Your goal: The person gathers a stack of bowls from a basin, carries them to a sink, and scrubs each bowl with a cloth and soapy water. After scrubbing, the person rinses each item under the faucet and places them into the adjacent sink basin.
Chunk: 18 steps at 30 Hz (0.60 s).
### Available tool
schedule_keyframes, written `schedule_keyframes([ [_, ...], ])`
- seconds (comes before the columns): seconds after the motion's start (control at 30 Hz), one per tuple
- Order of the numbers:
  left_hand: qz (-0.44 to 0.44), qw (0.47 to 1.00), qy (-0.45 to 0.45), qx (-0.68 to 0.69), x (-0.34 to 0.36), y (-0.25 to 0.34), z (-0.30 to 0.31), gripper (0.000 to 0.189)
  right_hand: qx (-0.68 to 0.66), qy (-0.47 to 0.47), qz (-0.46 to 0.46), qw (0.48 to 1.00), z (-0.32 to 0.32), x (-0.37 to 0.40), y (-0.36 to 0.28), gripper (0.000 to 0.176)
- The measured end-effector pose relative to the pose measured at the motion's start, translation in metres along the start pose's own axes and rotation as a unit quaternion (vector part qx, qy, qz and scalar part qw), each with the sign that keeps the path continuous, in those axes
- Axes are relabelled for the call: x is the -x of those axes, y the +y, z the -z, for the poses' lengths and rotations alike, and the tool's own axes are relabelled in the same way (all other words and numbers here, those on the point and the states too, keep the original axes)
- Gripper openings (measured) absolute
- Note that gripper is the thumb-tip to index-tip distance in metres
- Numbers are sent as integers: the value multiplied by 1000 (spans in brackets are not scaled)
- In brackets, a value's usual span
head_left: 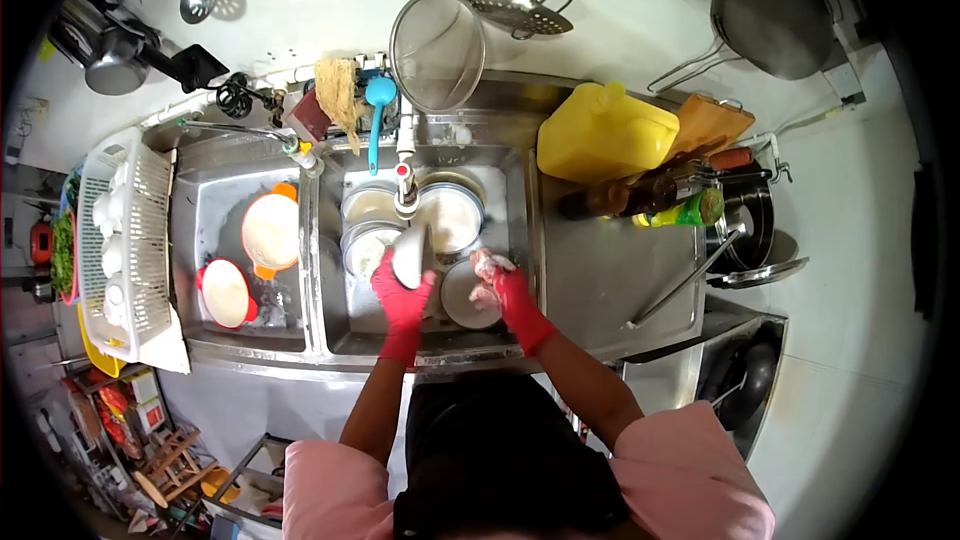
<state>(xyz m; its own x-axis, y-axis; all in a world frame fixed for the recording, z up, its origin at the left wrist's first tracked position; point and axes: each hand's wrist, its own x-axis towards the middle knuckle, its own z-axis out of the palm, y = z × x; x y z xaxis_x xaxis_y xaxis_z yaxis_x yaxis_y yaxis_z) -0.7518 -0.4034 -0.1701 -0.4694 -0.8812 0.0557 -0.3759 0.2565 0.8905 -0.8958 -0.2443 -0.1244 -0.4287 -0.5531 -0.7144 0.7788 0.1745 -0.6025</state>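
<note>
Pale-grey bowl (408, 258) tilted in sink (314, 280) | my left hand (402, 302): grip pinching its side | right hand (510, 290): foamy, hold unclear | likely rigid, slick; I'd favour the rim

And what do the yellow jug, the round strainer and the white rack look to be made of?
Yellow jug: probably smooth plastic, evenly coloured with soft highlights. Round strainer: likely silvery metal, fine see-through mesh in a shiny rim. White rack: seemingly matte plastic, with regular slots.
</note>
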Motion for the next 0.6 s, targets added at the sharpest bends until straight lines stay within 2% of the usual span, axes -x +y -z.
schedule_keyframes([
  [0.03, 119, 981, 7, 153, 3, -8, 6, 89, -7, -16, 29, 999, -10, -4, 1, 43],
  [0.07, 233, 924, 16, 301, 0, -2, 14, 82, -12, -33, 58, 998, -22, -10, 0, 45],
  [0.1, 306, 876, 18, 372, 3, -7, 20, 67, -77, -29, 23, 996, -42, -21, -3, 40],
  [0.13, 332, 847, 29, 414, 7, -6, 26, 66, -140, -25, -14, 990, -66, -29, -1, 36],
  [0.17, 357, 815, 39, 454, 10, -3, 30, 64, 32, -98, 182, 978, -68, -69, 36, 36],
  [0.2, 380, 781, 48, 494, 14, -1, 33, 62, 200, -162, 367, 894, -61, -106, 74, 36],
  [0.23, 332, 775, 22, 537, 18, -7, 33, 57, 453, -74, 309, 833, -71, -88, 71, 32],
  [0.27, 321, 774, 32, 545, 20, -9, 32, 55, 670, 20, 229, 706, -77, -76, 71, 29],
  [0.3, 310, 772, 42, 554, 22, -12, 32, 53, 506, 89, 221, 829, -87, -87, 78, 25],
  [0.37, 295, 757, 63, 579, 27, -20, 34, 51, 490, 86, 234, 836, -102, -95, 79, 23],
  [0.47, 271, 769, 34, 578, 29, -29, 26, 53, 466, 86, 252, 844, -114, -110, 76, 27],
  [0.5, 256, 826, -10, 502, 24, -12, 30, 52, 458, 87, 258, 846, -118, -116, 77, 30],
  [0.53, 242, 829, 2, 505, 24, 7, 30, 52, 449, 87, 263, 849, -123, -121, 81, 33],
  [0.57, 253, 838, -7, 483, 22, -14, 28, 47, 370, 21, 296, 881, -123, -146, 108, 32],
  [0.6, 262, 847, -17, 462, 18, -37, 27, 43, 180, 35, 70, 981, -116, -155, 118, 30],
])
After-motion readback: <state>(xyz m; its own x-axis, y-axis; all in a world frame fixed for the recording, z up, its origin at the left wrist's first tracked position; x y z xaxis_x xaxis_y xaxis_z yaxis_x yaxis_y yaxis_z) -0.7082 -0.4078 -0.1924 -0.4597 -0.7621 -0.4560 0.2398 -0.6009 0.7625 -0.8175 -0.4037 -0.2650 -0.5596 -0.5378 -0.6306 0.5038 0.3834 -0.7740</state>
